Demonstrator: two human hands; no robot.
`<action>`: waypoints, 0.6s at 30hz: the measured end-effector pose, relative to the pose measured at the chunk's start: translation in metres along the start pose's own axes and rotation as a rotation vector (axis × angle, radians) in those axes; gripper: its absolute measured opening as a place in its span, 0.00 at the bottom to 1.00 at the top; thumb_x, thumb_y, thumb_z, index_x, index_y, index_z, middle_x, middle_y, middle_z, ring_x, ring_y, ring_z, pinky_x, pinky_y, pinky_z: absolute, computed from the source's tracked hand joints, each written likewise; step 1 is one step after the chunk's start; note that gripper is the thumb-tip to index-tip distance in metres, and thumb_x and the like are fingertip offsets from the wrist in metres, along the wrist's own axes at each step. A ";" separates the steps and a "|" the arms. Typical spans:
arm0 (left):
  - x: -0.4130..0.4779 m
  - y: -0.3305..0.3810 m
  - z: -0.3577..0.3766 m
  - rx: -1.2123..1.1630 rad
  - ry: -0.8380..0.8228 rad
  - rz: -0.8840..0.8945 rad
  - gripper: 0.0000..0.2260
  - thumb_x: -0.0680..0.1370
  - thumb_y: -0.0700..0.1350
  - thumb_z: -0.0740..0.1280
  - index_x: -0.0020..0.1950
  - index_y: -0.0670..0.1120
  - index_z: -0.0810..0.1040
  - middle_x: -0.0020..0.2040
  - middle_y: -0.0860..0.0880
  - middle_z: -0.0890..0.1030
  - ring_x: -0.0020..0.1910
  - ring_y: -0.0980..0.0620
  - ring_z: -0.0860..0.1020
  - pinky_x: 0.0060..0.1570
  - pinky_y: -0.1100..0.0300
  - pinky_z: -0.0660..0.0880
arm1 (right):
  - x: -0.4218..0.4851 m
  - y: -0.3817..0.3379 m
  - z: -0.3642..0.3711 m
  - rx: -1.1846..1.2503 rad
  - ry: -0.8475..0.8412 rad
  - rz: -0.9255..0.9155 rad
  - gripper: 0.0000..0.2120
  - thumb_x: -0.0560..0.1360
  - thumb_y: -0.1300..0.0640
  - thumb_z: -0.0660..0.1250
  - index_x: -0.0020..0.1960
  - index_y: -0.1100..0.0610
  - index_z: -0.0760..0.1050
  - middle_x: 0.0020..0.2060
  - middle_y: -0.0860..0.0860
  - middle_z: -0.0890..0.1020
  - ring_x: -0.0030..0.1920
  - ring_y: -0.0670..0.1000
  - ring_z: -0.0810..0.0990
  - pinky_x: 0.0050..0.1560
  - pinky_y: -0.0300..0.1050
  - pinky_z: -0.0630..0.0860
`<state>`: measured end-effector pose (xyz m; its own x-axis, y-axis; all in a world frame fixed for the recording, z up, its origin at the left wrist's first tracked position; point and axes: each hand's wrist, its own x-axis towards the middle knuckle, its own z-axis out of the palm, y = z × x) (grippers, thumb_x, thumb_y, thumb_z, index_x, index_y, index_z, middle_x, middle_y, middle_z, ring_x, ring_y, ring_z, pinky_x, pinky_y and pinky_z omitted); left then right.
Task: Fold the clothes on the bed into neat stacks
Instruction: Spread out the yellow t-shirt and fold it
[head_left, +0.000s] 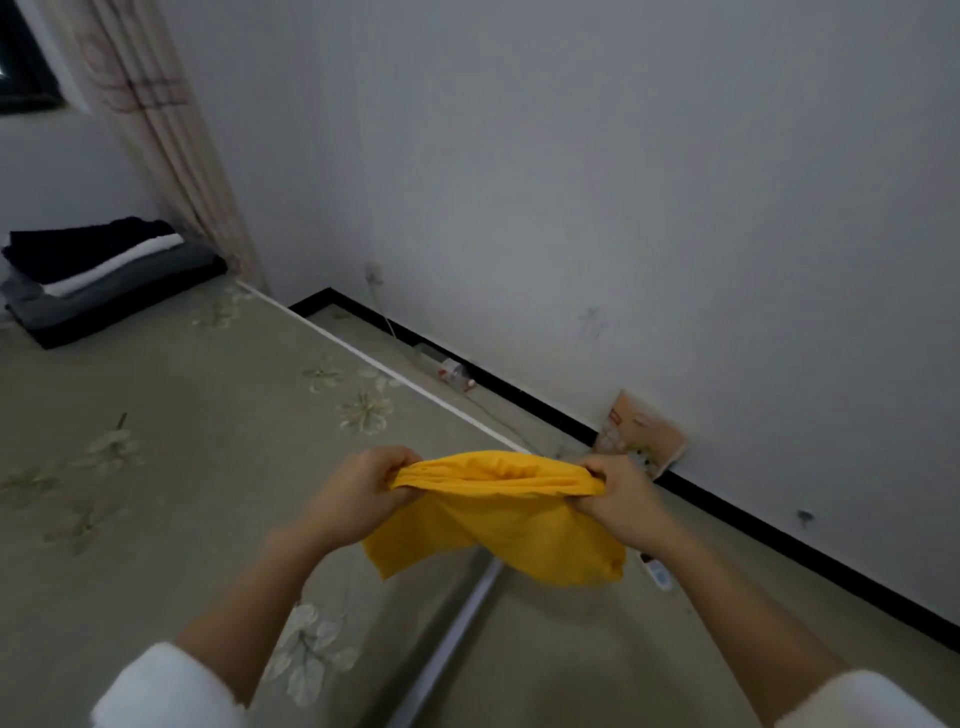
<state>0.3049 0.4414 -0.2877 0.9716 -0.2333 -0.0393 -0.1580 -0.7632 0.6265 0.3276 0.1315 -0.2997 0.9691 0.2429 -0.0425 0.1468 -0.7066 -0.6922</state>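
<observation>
A yellow garment (498, 525) hangs in the air over the bed's near corner, stretched between both hands. My left hand (358, 493) grips its bunched top edge on the left. My right hand (621, 496) grips the same edge on the right. The cloth below droops loosely toward the floor. A stack of folded clothes (104, 275) in black, white and grey lies at the far left of the bed (156, 441), by the curtain.
The bed has a pale floral cover and a white edge running diagonally. Beyond it a narrow strip of floor meets a grey wall with a black skirting. A plastic bottle (457, 374), a paper bag (639, 436) and a power strip (657, 571) lie there.
</observation>
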 end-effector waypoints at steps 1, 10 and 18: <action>0.022 0.003 0.000 0.013 -0.002 0.015 0.07 0.75 0.44 0.69 0.51 0.53 0.79 0.45 0.57 0.79 0.45 0.57 0.77 0.41 0.64 0.71 | 0.017 0.007 -0.010 -0.010 0.011 0.012 0.07 0.74 0.60 0.68 0.40 0.62 0.78 0.34 0.58 0.79 0.36 0.55 0.77 0.34 0.49 0.69; 0.207 0.029 -0.005 0.099 0.022 0.107 0.06 0.77 0.46 0.67 0.53 0.51 0.79 0.48 0.52 0.82 0.47 0.52 0.78 0.46 0.53 0.75 | 0.158 0.056 -0.099 0.007 0.032 0.051 0.08 0.72 0.57 0.68 0.36 0.48 0.75 0.32 0.44 0.77 0.34 0.39 0.75 0.31 0.34 0.66; 0.368 0.043 0.010 0.108 0.102 -0.009 0.07 0.78 0.48 0.66 0.56 0.52 0.78 0.49 0.54 0.80 0.48 0.53 0.77 0.46 0.55 0.74 | 0.335 0.127 -0.169 -0.020 -0.096 -0.054 0.06 0.73 0.63 0.68 0.39 0.54 0.77 0.35 0.49 0.79 0.37 0.46 0.76 0.36 0.40 0.69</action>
<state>0.6541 0.3163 -0.2832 0.9850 -0.1680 0.0383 -0.1620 -0.8269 0.5385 0.7046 0.0102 -0.2801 0.9365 0.3426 -0.0748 0.2031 -0.7039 -0.6806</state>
